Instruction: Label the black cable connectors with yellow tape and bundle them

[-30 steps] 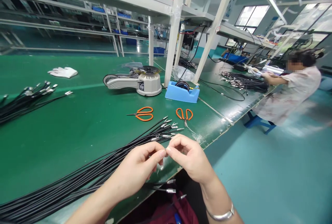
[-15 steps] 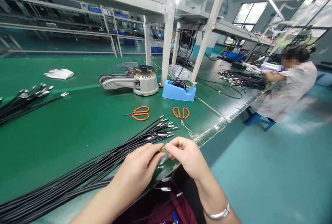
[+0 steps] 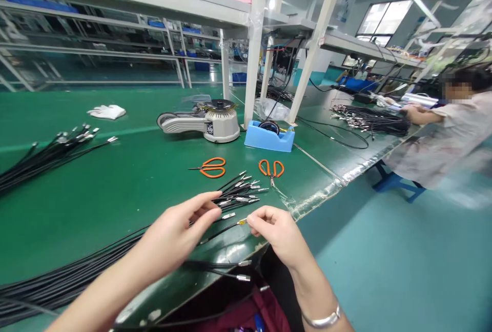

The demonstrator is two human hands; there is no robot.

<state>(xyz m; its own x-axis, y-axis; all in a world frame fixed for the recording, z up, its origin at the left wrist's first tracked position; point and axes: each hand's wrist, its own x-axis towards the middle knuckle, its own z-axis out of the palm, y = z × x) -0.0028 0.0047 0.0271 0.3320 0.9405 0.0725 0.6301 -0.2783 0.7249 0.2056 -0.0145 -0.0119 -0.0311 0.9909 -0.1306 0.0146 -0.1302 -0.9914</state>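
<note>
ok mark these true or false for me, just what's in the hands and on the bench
1. The right hand pinches the end of a thin black cable. True.
2. The silver bangle is on the left arm. False: it is on the right arm.
3. Two pairs of orange-handled scissors lie on the green bench. True.
4. The left hand wears a white glove. False: the hand is bare, and the white glove lies on the bench.
</note>
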